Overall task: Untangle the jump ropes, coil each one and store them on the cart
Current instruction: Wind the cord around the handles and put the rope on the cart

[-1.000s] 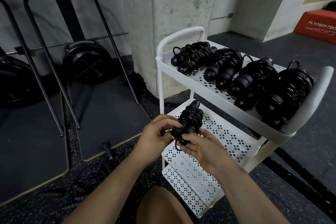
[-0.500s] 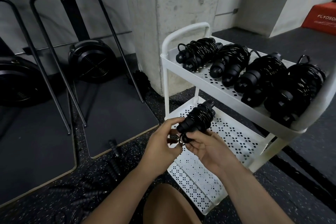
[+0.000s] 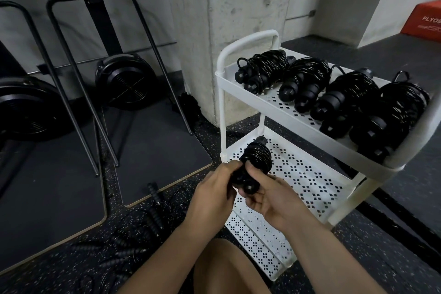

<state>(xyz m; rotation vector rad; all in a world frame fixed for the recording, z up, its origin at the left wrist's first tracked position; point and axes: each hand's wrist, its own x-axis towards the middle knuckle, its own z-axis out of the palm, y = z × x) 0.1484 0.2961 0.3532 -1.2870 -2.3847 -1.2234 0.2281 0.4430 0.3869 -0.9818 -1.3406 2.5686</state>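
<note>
At the cart (image 3: 248,38): a person crouches beside a white 3-shelf trolley that stands against a concrete pillar (image 3: 238,19).
Rope (image 3: 256,157): 1 black jump rope, wound tight around its own handles, is held in the air above the near corner of the middle shelf (image 3: 310,174). It has not been set down.
Left hand (image 3: 214,188): the fingers curl round the lower end of the coil, apparently to stop the last turns springing loose.
Right hand (image 3: 269,200): it is cupped under the handle ends with the thumb pressed on the coil, gripping from the opposite side. It is probably tucking in the cord's tail, though the tail itself is hidden.
Top shelf (image 3: 269,100): 4 finished bundles (image 3: 343,98) lie side by side, their handle ends facing the person. They fill the tray, which is likely why this coil is held 1 level down.
Floor (image 3: 381,258): loose ropes (image 3: 155,200) lie tangled on the speckled rubber, left of the person's knee, so more coiling appears to remain.
</note>
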